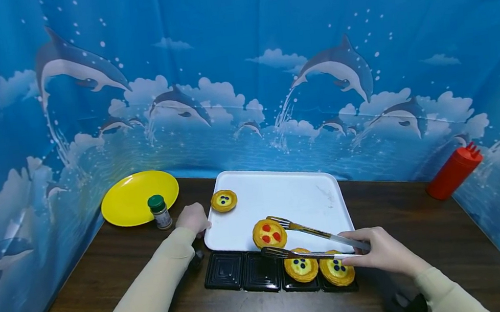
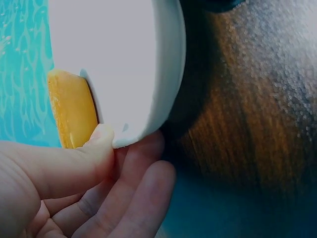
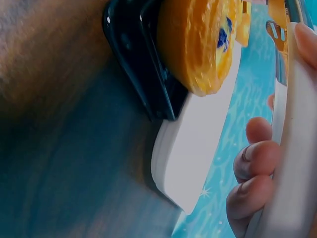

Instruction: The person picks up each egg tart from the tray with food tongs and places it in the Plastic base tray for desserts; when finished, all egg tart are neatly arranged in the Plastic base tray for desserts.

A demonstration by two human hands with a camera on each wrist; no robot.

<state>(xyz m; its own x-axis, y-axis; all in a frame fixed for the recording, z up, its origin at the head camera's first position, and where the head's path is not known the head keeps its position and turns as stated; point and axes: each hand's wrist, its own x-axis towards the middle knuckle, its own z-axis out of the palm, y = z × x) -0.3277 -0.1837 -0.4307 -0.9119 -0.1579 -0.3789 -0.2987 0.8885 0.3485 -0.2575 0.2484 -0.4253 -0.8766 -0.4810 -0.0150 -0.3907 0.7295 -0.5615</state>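
My left hand (image 1: 193, 219) pinches the left rim of a white tray (image 1: 291, 192), thumb on top and fingers beneath. A tart with blue dots (image 1: 224, 200) sits near that hand on the tray. In my right hand (image 1: 383, 250) is a pair of metal tongs (image 1: 316, 229), their arms spread. The tong tips lie on either side of a tart with red dots (image 1: 269, 233), at the tray's front edge; whether they squeeze it I cannot tell. Two more blue-dotted tarts (image 1: 301, 265) (image 1: 337, 268) sit in black square containers at the right of the row.
Along the tray's front stand black square containers (image 1: 224, 270), the left two holding no tart. At the back left are a yellow plate (image 1: 131, 195) and a green-capped shaker (image 1: 160, 212). A red squeeze bottle (image 1: 453, 172) stands far right. A dolphin-print curtain (image 1: 241, 74) closes off the back.
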